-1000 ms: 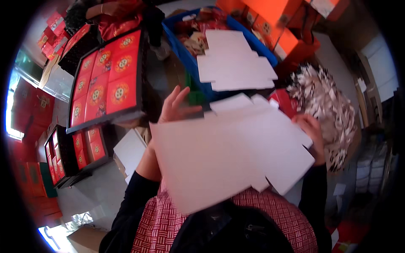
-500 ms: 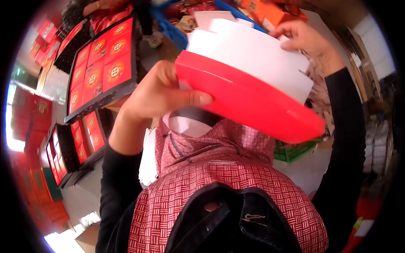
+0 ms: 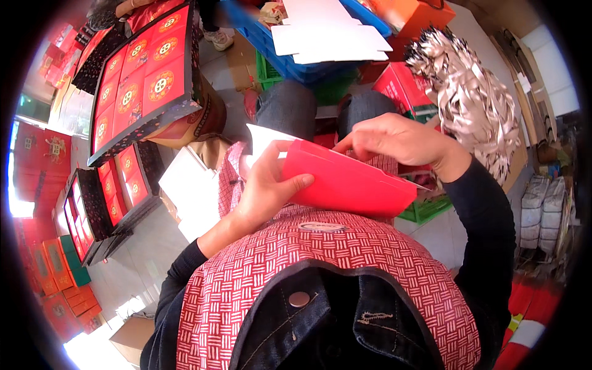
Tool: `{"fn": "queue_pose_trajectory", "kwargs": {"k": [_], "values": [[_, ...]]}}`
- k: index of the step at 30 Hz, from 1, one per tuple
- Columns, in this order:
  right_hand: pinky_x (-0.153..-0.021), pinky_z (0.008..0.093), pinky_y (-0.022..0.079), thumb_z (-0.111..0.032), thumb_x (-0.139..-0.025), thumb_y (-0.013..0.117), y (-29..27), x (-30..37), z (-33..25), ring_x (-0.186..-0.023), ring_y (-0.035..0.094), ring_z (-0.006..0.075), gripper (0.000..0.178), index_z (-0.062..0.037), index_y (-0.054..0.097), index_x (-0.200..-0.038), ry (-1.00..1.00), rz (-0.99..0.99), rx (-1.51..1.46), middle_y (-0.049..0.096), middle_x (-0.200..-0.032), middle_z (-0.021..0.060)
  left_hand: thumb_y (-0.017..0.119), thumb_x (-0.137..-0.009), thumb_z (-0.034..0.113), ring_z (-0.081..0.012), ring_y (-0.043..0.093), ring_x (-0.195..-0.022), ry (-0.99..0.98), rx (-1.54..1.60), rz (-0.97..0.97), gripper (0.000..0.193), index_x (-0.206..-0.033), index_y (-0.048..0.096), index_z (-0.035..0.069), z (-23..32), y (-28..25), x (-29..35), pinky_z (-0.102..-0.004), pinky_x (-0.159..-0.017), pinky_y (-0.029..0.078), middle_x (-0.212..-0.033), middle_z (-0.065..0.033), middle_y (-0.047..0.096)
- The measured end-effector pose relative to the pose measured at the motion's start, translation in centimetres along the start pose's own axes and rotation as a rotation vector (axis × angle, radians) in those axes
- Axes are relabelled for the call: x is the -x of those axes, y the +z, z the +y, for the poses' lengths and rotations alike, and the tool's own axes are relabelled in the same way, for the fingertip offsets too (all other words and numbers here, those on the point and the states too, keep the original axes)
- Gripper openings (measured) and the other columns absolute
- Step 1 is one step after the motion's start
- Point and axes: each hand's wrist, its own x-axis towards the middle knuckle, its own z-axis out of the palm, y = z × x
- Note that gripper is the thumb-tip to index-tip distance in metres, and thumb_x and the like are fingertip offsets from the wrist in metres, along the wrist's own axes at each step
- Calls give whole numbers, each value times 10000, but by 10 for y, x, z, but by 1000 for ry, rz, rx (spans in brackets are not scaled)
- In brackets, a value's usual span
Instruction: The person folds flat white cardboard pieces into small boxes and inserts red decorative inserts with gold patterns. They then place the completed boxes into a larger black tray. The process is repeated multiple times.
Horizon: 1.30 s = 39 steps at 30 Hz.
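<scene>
A red cardboard carton (image 3: 351, 185), white on its inner side, is held tilted in front of my apron. My left hand (image 3: 266, 188) grips its left end, with the thumb pressed on the red face and the fingers behind. Over the far edge, my right hand (image 3: 401, 145) has its fingers bent down onto the carton; the fingertips are partly hidden. Beyond them, a flat white carton blank (image 3: 330, 40) with cut flaps lies on top of a blue plastic crate (image 3: 246, 37).
To the left, a black tray (image 3: 145, 126) of red boxes rests on a round container. White card sheets (image 3: 194, 185) lie beside my left arm. A large bundle of pale ribbons (image 3: 478, 105) sits at the right, near a green crate (image 3: 425, 209). Another person's arm shows at far left.
The carton has come down and closer to my body, its white part folded mostly out of sight. My right hand has moved down and left onto its far edge.
</scene>
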Motion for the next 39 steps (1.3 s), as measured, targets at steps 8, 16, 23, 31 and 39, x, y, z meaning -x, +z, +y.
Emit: {"fn": "queue_pose_trajectory", "kwargs": {"k": [8, 16, 23, 31, 39], "values": [[-872, 291, 472, -240, -959, 555, -26, -67, -6, -999, 596, 159, 427, -65, 515, -1346, 48, -33, 132, 644, -1142, 134, 608, -868, -76, -188, 627, -1016, -10, -35, 31, 526, -1294, 316, 24, 2, -14, -30, -301, -869, 516, -1098, -171, 637], [-828, 290, 503, -183, -929, 582, -21, -79, -6, -926, 654, 179, 340, -46, 607, -1239, 89, 54, 121, 685, -1066, 143, 655, -858, -19, -188, 619, -1020, 37, -48, 3, 423, -1212, 427, 18, -9, -39, -35, -308, -860, 533, -1129, -155, 592], [-775, 320, 522, -121, -866, 613, -18, -86, -7, -877, 673, 272, 322, -45, 646, -1177, -84, 91, 360, 675, -1028, 187, 666, -859, 12, -252, 653, -1012, 124, -44, -9, 499, -1258, 368, 28, -13, -46, -34, -336, -830, 564, -1111, -195, 616], [-762, 338, 532, -102, -848, 612, -12, -84, -9, -879, 668, 309, 313, -41, 660, -1151, -186, 116, 452, 673, -1026, 192, 661, -884, 81, -203, 676, -915, -78, 192, 115, 343, -1179, 511, -7, 0, -40, -34, -299, -784, 563, -994, -160, 683], [-903, 356, 509, -71, -869, 598, -2, -81, -19, -1060, 638, 310, 303, -31, 654, -1165, -194, 142, 510, 642, -1159, 193, 666, -890, 118, -112, 658, -788, -107, 317, 231, 138, -946, 688, -6, 0, -38, -37, -243, -709, 539, -893, -87, 705]]}}
